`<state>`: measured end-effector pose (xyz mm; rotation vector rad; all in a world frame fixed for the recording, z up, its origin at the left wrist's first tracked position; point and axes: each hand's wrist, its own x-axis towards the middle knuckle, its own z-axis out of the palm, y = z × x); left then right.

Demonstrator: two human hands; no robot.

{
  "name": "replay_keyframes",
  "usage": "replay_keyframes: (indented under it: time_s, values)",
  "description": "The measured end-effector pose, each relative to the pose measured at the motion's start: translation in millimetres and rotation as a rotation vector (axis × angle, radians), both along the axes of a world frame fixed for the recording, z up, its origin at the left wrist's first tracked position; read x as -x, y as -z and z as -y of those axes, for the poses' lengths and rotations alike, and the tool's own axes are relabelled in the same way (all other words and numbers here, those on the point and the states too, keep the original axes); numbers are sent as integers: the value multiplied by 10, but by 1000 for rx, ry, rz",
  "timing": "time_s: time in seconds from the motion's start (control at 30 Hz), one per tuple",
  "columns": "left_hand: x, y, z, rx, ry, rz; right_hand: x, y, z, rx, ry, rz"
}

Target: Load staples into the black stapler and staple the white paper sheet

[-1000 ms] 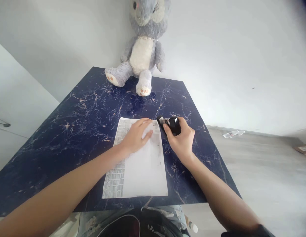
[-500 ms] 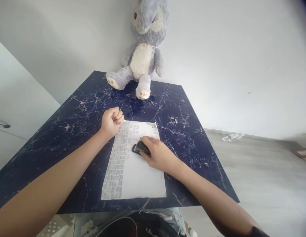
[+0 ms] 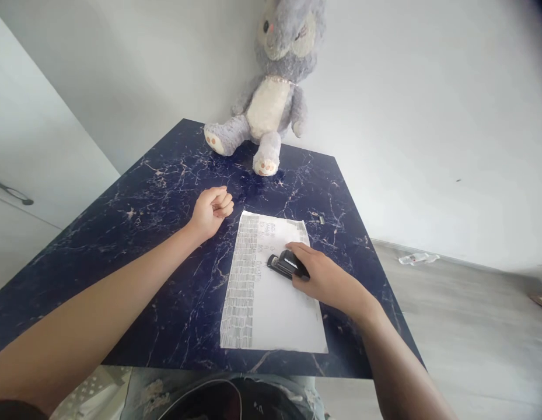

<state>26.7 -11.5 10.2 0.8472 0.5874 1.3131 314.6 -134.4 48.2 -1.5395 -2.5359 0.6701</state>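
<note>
A white printed sheet of paper lies on the dark blue marbled table. My right hand is closed round a small black stapler that rests on the upper part of the sheet. My left hand is curled into a loose fist on the table, to the left of the paper's far corner and apart from it. I cannot make out anything inside that fist.
A grey and cream plush rabbit sits at the table's far edge against the white wall. A tiny metal piece lies on the table beyond the paper. A white cabinet with a dark handle stands left. A small clear bottle lies on the floor at right.
My right hand brought the stapler from the table's right side onto the sheet. My left hand left the paper, drew back to the left and closed into a fist. The view shifted.
</note>
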Motion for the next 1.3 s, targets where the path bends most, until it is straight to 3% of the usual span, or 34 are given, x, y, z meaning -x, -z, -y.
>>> replay_keyframes:
  time_s: [0.13,0.23,0.43,0.7,0.8,0.87,0.93,1.0,1.07,1.2,1.3]
  values:
    - [-12,1,14,-34,8,-16,1,-2,-29,-64,-23,-36]
    - [-20,-6,24,-12,5,-30,29,1,-29,-4,-45,-71]
    - [-38,-30,35,31,-24,-28,14,5,34,103,167,93]
    - [-49,74,-7,-122,-11,-138,-199,0,-23,93,248,75]
    - [-101,89,33,-261,-64,-447,-291,-83,-79,91,170,4]
    - [-167,106,94,-486,-76,-770,-378,-120,-162,105,152,-107]
    - [-254,144,184,-751,-33,-1062,-488,-89,-289,35,243,-236]
    - [-347,199,288,-925,56,-1273,-610,30,-452,-147,411,-298]
    - [-423,252,381,-971,169,-1436,-728,214,-629,-278,540,-234]
    - [-477,280,454,-965,384,-1654,-862,576,-928,-376,428,-151]
    - [-449,248,424,-959,421,-1692,-837,707,-1025,-448,464,-161]
